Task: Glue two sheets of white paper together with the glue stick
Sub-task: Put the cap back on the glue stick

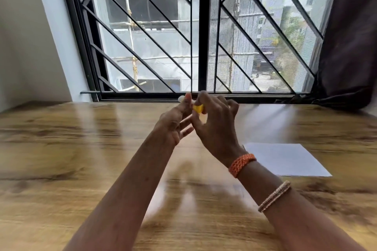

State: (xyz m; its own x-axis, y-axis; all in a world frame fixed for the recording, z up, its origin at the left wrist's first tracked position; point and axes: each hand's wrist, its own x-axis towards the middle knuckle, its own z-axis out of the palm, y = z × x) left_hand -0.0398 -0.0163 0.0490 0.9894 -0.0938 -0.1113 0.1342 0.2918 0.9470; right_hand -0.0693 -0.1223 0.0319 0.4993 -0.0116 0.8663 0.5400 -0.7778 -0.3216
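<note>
Wooden table [61, 149] under a barred window [193, 32], hands raised mid-table over bare wood.
The white paper [285, 159] lies flat below and right of the right hand [214, 126], nearer that arm, with clear wood around it. Both hands meet on the glue stick [197, 108]: right hand pinching its yellow part, left hand [175, 122] fingers on the pale end.

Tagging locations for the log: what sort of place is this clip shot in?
Probably a room in a home or flat: a wooden table pushed against a barred window, a dark curtain at its right, and buildings with scaffolding outside. White paper lies on the table.
</note>
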